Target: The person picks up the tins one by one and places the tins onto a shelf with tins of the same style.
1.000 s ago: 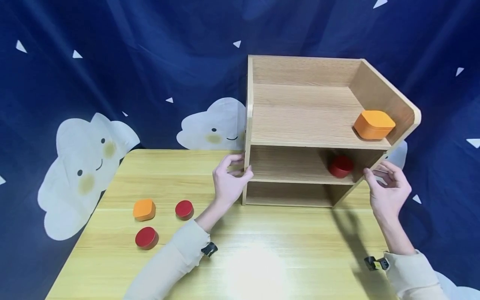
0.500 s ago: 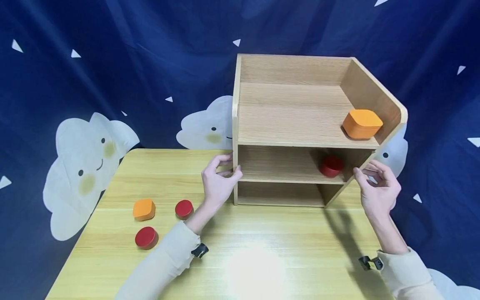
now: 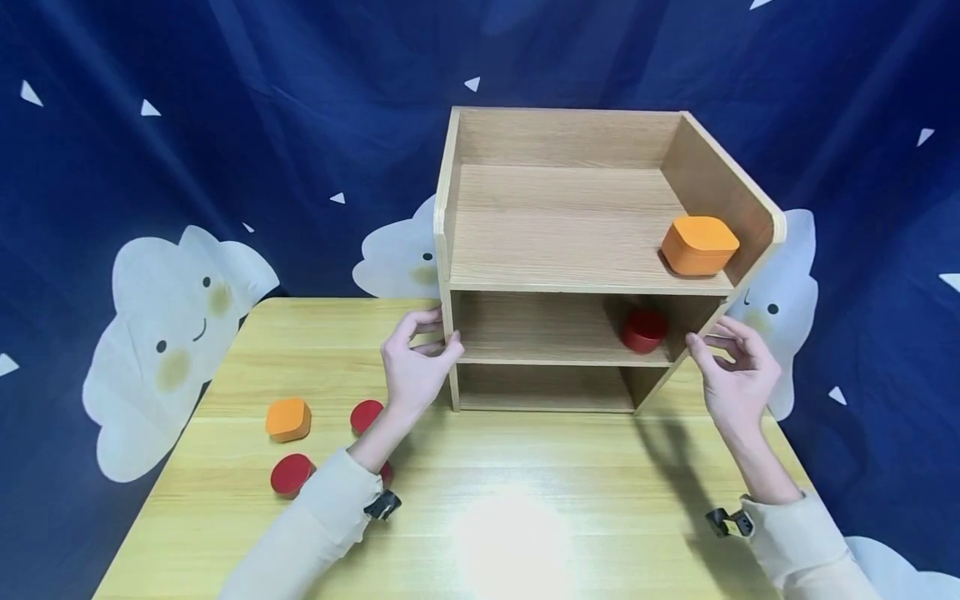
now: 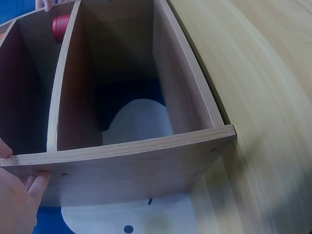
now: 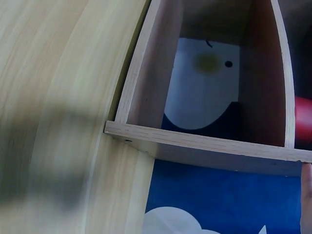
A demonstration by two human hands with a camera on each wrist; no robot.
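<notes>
A small wooden shelf unit (image 3: pixel 562 221) stands on the table, with my hands at its two sides. My left hand (image 3: pixel 416 367) grips the left side panel, thumb at the front edge and fingers on the outer face; the left wrist view shows the same hold on the panel (image 4: pixel 122 165). On the other side, my right hand (image 3: pixel 738 371) holds the right panel's front edge, mostly outside the right wrist view. An orange rounded-square box (image 3: pixel 699 246) sits on the top shelf at the right. Below it, a red round box (image 3: pixel 644 331) occupies the middle shelf.
At the left of the table (image 3: pixel 525 458) lie an orange rounded-square piece (image 3: pixel 288 419) and a red round piece (image 3: pixel 292 475). Two more red round pieces (image 3: pixel 367 415) are partly covered by the left forearm. A blue curtain (image 3: pixel 300 100) with clouds hangs close behind.
Both hands have slid the shelf unit to the left across the table, with the orange and red boxes riding on it. Another red piece now shows beside the left forearm.
</notes>
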